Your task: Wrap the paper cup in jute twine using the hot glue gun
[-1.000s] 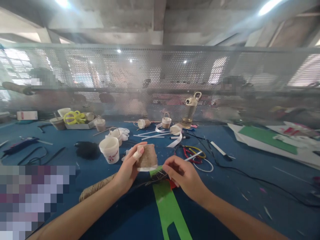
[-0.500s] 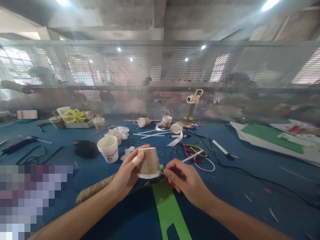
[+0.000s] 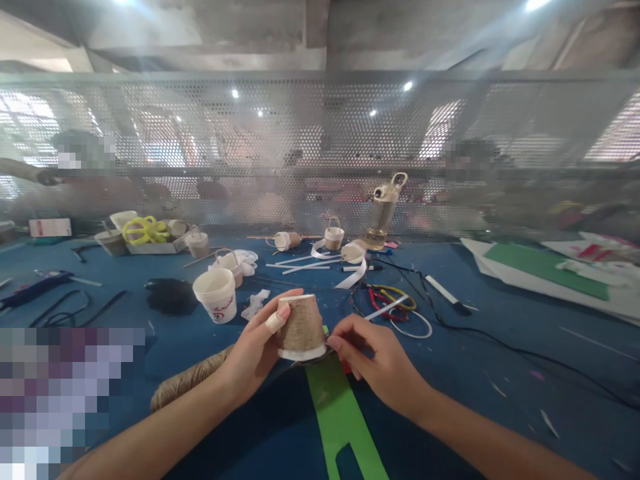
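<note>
A small paper cup wrapped in brown twine (image 3: 302, 325) is held upside down, its white rim at the bottom. My left hand (image 3: 260, 343) is closed around its left side, with white tape on one digit. Just right of the rim, the fingers of my right hand (image 3: 373, 353) are pinched together; what they hold, if anything, is too small to make out. Beneath the cup lies a bright green strip (image 3: 340, 407) with a cut-out, and a dark thin item partly hidden by the cup. A roll of twine (image 3: 193, 379) lies behind my left forearm.
White paper cups (image 3: 215, 297) stand at left, near a black patch (image 3: 171, 296) and a glue gun (image 3: 43, 287). Behind are twine-covered cups (image 3: 334, 238), yellow scissors (image 3: 145, 230) and a bottle (image 3: 383, 213). Right are coloured loops (image 3: 395, 300), a black cable (image 3: 530, 353) and a green sheet (image 3: 545, 270).
The cup has shifted slightly to the right and its rim is tipped a little. My right hand stays pinched beside the rim. The whole view has moved slightly.
</note>
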Tool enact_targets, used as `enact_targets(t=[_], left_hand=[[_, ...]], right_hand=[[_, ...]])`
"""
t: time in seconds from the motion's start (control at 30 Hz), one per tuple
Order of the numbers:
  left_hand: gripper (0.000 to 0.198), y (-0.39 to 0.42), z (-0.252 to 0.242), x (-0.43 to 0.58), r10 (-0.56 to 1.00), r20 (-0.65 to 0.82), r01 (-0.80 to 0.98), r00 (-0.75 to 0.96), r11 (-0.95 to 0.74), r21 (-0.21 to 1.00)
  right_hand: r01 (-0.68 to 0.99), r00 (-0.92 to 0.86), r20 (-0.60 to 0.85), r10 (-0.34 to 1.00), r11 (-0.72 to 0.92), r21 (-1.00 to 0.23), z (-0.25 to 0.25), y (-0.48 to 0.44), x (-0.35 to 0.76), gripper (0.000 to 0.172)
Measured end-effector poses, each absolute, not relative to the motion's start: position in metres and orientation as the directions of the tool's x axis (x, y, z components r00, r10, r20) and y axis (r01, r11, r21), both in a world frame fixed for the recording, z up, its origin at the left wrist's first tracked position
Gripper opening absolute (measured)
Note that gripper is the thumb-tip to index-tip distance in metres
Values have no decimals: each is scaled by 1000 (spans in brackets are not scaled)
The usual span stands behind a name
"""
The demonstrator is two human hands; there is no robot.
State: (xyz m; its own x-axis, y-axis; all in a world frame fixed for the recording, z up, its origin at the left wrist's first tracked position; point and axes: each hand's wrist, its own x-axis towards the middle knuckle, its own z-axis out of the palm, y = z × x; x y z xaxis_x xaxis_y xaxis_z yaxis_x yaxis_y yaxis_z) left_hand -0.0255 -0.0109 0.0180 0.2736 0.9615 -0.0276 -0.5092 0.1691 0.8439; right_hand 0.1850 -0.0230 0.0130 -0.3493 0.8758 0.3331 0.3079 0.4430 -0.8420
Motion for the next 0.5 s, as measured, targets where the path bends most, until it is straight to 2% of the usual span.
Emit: enact_targets(t=[0.5], left_hand=[[45,-12,20,-28,962,-7,-518,272,153,842]], right_hand=[[304,-360,325,874,439,-845,15,-25,186,23]])
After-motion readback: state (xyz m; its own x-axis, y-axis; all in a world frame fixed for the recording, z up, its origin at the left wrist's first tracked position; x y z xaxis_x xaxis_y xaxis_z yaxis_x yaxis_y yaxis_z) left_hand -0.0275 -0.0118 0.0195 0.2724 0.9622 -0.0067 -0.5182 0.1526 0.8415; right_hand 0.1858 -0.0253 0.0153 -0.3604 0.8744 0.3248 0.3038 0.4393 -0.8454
